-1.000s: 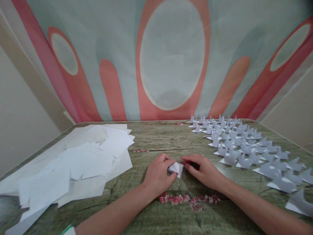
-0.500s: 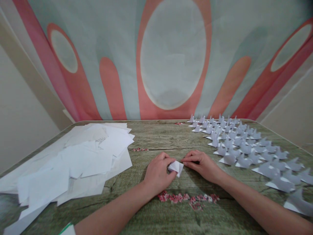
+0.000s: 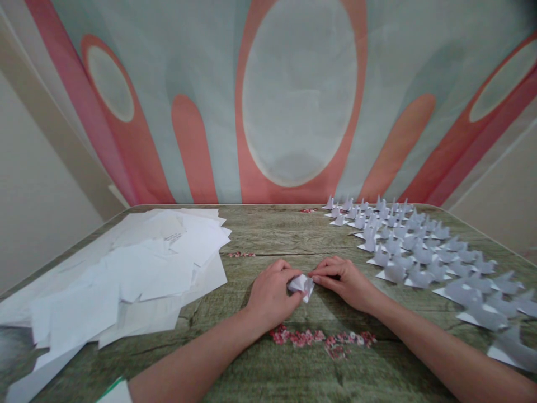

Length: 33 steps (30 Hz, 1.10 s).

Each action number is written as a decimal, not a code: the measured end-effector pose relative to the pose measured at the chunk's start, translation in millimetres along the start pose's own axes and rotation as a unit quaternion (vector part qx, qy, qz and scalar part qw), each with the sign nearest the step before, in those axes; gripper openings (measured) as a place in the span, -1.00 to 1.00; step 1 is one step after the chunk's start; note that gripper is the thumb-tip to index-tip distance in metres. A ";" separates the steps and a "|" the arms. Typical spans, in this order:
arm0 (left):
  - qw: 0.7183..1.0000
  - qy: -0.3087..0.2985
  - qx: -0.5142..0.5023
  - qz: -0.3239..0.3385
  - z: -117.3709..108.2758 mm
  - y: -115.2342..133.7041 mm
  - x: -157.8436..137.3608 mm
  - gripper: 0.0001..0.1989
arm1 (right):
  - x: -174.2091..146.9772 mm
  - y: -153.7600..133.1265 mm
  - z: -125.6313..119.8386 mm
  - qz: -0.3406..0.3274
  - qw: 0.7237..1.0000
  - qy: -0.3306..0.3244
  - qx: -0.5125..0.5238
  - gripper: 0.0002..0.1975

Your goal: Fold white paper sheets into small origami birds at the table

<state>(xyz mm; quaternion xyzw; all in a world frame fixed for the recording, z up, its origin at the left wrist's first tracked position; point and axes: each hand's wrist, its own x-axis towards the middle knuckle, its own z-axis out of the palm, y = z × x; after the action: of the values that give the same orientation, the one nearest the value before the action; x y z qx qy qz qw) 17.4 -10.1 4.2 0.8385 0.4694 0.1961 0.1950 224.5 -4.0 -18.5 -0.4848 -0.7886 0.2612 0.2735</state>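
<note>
A small folded white paper (image 3: 298,283) lies at the middle of the wood-patterned table (image 3: 268,235), between my two hands. My left hand (image 3: 273,294) is closed on its left side, with the thumb along the near edge and the fingers over the far edge. My right hand (image 3: 343,281) has thumb and forefinger pinched together at the paper's right corner. Some of the folds are covered by my fingers.
A spread pile of loose white paper sheets (image 3: 155,268) covers the table's left side. Rows of folded paper birds (image 3: 419,252) stand along the right side, near my right forearm. A patterned backdrop (image 3: 297,95) rises behind the table.
The fingers of my right hand have shifted slightly left onto the paper's corner. My left thumb has moved a little, and the paper's folds look opened slightly.
</note>
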 end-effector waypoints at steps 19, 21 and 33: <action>1.000 0.008 0.025 -0.014 3.2 -0.3 5.6 -0.80 | 2.0 -6.7 -3.6 -0.006 1.000 -0.024 0.001 -0.79; 1.000 0.009 0.018 -0.014 3.4 -1.1 5.7 -0.79 | 2.0 -7.5 -3.9 -0.007 1.000 -0.027 -0.004 -0.78; 1.000 0.012 0.007 -0.022 3.3 -1.8 5.7 -0.79 | 3.4 -6.1 -7.3 -0.013 0.999 -0.043 0.012 -0.78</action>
<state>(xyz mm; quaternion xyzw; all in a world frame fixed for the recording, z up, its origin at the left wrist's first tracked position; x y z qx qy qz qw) 20.5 -4.8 1.3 0.8269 0.4915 0.1988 0.1876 224.5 -2.3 -8.5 -0.4595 -0.8028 0.2876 0.2481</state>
